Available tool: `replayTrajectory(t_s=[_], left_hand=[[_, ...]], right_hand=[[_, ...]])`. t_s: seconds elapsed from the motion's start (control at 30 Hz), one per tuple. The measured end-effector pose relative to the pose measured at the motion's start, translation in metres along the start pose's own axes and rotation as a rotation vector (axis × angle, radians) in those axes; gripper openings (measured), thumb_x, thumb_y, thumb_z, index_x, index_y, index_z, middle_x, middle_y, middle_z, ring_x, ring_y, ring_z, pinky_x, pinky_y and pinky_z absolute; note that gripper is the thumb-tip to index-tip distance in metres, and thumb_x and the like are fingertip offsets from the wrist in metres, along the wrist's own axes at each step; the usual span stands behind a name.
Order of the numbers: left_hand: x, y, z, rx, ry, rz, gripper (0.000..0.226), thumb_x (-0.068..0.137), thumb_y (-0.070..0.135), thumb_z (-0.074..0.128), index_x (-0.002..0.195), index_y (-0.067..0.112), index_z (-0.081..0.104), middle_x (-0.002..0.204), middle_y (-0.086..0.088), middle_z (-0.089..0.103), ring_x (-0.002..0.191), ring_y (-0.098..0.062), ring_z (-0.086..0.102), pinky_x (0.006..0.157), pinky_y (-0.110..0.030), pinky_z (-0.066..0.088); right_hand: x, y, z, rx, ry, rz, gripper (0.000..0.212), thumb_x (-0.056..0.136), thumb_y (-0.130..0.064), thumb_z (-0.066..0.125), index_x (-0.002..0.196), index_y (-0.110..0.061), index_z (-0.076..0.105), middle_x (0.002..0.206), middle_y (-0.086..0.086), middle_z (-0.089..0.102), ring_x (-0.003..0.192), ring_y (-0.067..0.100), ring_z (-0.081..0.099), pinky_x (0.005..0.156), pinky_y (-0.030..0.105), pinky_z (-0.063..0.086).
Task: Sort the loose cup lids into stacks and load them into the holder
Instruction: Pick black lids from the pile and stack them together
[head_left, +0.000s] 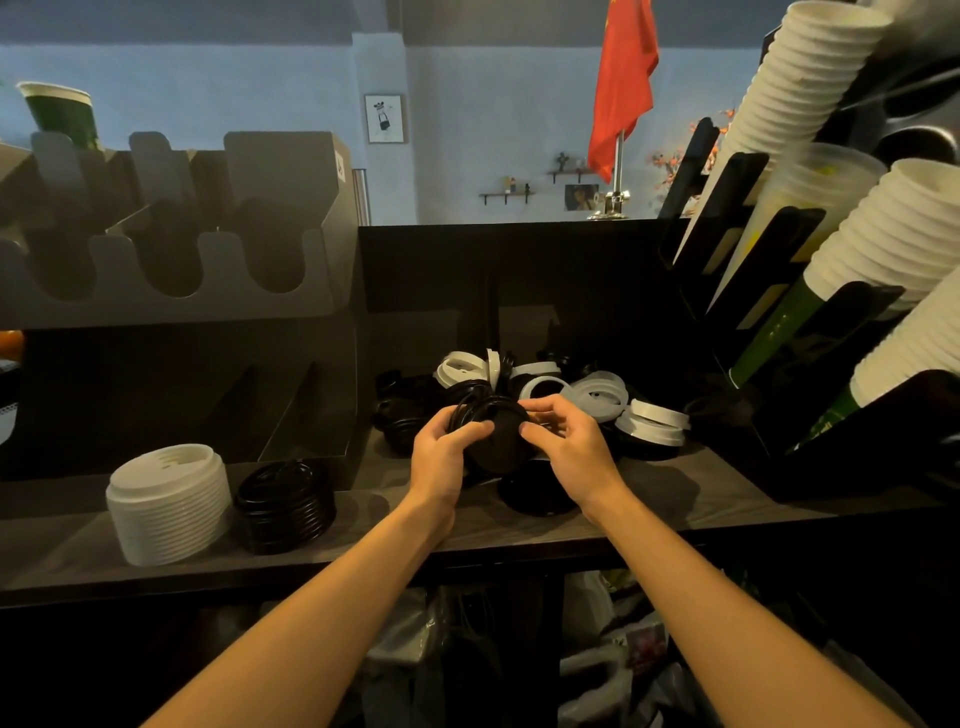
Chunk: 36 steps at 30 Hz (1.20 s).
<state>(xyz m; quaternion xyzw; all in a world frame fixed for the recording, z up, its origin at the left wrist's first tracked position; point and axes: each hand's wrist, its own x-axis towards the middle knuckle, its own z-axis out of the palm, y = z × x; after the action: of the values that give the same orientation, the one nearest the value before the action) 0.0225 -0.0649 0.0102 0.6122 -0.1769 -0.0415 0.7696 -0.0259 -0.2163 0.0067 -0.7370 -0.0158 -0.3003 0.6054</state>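
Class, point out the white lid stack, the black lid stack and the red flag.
white lid stack (169, 514), head view, ribbed side wall.
black lid stack (283, 519), head view, ribbed side wall.
red flag (623, 78), head view, middle of the cloth.

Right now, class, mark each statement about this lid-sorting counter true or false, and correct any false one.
1. The left hand and right hand grip black lids between them. True.
2. The white stack stands right of the black stack. False: it stands left of it.
3. The loose pile is all one colour. False: white lids lie among dark ones.
4. Stacked paper cups lean in a rack on the right. True.
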Motion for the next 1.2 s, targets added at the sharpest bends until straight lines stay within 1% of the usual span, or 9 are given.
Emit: replayTrajectory(t_s=[0.17,0.4,0.57,0.7,0.8,0.9,0.97,1.1,1.2], left_hand=[[-0.001,0.000,0.000,-0.002,0.007,0.000,0.013,0.090,0.016,0.069,0.103,0.016,0.071,0.097,-0.004,0.076,0.099,-0.024,0.072,0.084,-0.043,0.062],[-0.002,0.002,0.001,-0.005,0.023,0.003,0.012,0.090,0.015,0.070,0.102,0.019,0.071,0.097,-0.003,0.076,0.098,-0.023,0.072,0.084,-0.045,0.062],[-0.002,0.006,-0.001,-0.003,0.068,0.036,0.011,0.090,0.018,0.071,0.102,0.017,0.072,0.093,-0.005,0.077,0.090,-0.021,0.074,0.081,-0.043,0.063],[0.016,0.015,-0.011,0.010,0.195,0.081,0.009,0.091,0.022,0.069,0.098,0.017,0.072,0.092,-0.007,0.075,0.094,-0.027,0.072,0.087,-0.043,0.061],[0.028,0.014,-0.019,0.066,0.230,0.097,0.011,0.091,0.027,0.070,0.097,0.020,0.073,0.093,-0.007,0.075,0.095,-0.027,0.072,0.091,-0.050,0.059],[0.033,0.003,-0.020,0.097,0.231,0.084,0.010,0.093,0.023,0.069,0.099,0.016,0.072,0.092,-0.006,0.075,0.094,-0.025,0.072,0.088,-0.041,0.059],[0.037,-0.003,-0.021,0.088,0.226,0.062,0.010,0.093,0.022,0.069,0.099,0.015,0.073,0.093,-0.006,0.076,0.094,-0.024,0.073,0.090,-0.043,0.059],[0.043,-0.005,-0.023,0.011,0.244,-0.001,0.011,0.094,0.022,0.067,0.099,0.013,0.072,0.096,-0.010,0.076,0.095,-0.026,0.072,0.092,-0.044,0.058],[0.044,-0.004,-0.025,-0.093,0.272,-0.067,0.007,0.095,0.021,0.066,0.095,0.015,0.070,0.098,-0.011,0.074,0.096,-0.025,0.071,0.092,-0.039,0.056]], right_hand=[[0.000,0.002,0.001,-0.009,0.009,-0.007,0.013,0.092,-0.010,0.066,0.099,-0.021,0.069,0.098,-0.003,0.070,0.093,0.004,0.065,0.075,0.015,0.053],[0.002,0.004,0.000,-0.066,0.007,-0.019,0.021,0.091,-0.011,0.069,0.107,-0.025,0.065,0.104,-0.002,0.067,0.101,0.010,0.063,0.079,0.018,0.054],[0.005,0.004,-0.001,-0.034,0.025,0.010,0.012,0.097,-0.024,0.061,0.108,-0.027,0.066,0.104,-0.002,0.069,0.101,0.010,0.064,0.090,0.030,0.055],[0.009,0.010,-0.003,-0.313,0.155,0.023,0.009,0.101,-0.033,0.054,0.099,-0.030,0.062,0.097,-0.008,0.066,0.094,0.013,0.063,0.084,0.039,0.055],[0.013,0.016,0.000,-0.567,0.083,0.024,0.011,0.098,-0.028,0.058,0.109,-0.030,0.058,0.113,-0.009,0.060,0.106,0.012,0.057,0.086,0.032,0.051],[0.017,0.017,0.002,-0.741,0.020,-0.029,0.028,0.096,-0.031,0.060,0.123,-0.025,0.059,0.126,-0.007,0.055,0.119,0.013,0.050,0.095,0.030,0.046],[0.018,0.017,0.004,-0.841,-0.049,-0.053,0.037,0.095,-0.035,0.059,0.131,-0.025,0.056,0.131,-0.006,0.053,0.126,0.015,0.044,0.102,0.032,0.041],[0.019,0.015,0.008,-0.958,-0.185,0.019,0.036,0.096,-0.044,0.054,0.128,-0.028,0.059,0.128,-0.005,0.055,0.127,0.018,0.042,0.107,0.036,0.033],[0.018,0.013,0.009,-0.821,-0.116,0.002,0.025,0.096,-0.048,0.055,0.110,-0.031,0.066,0.112,-0.011,0.061,0.113,0.014,0.051,0.100,0.038,0.042]])
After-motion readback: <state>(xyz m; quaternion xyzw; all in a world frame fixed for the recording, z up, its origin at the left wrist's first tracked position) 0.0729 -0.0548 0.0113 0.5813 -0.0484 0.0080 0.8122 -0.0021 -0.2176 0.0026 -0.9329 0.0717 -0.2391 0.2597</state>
